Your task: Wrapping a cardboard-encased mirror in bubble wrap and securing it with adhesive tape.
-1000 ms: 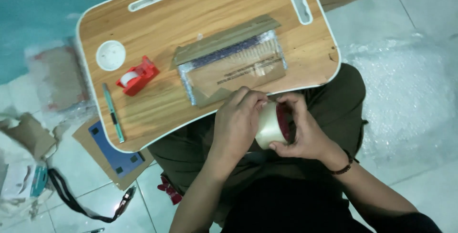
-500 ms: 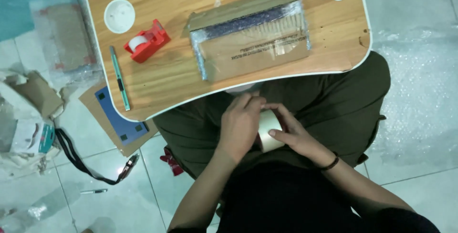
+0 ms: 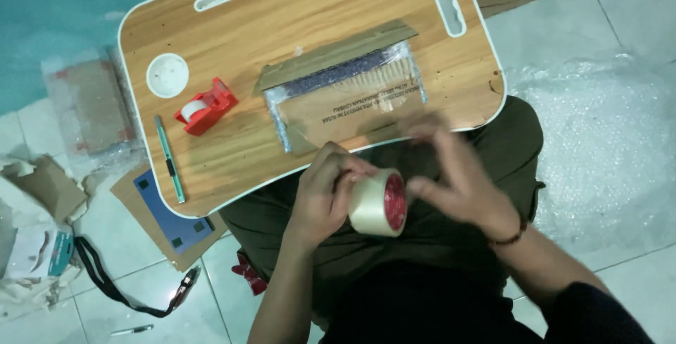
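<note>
One tape roll (image 3: 380,203) is gripped by the left hand (image 3: 324,199) just below the table (image 3: 232,48) edge, while the blurred right hand (image 3: 461,182) is held beside it, fingers spread.

Head view, steeply down, near lap desk (image 3: 232,41)

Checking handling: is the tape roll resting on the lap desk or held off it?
Held off it. The left hand grips the tape roll over the lap, clear of the lap desk; the right hand is blurred beside it.

A pale, translucent roll of wide packing tape with a red inner core (image 3: 380,203) is held on edge near the lap, core facing right; its loose end probably unpeeled.
</note>
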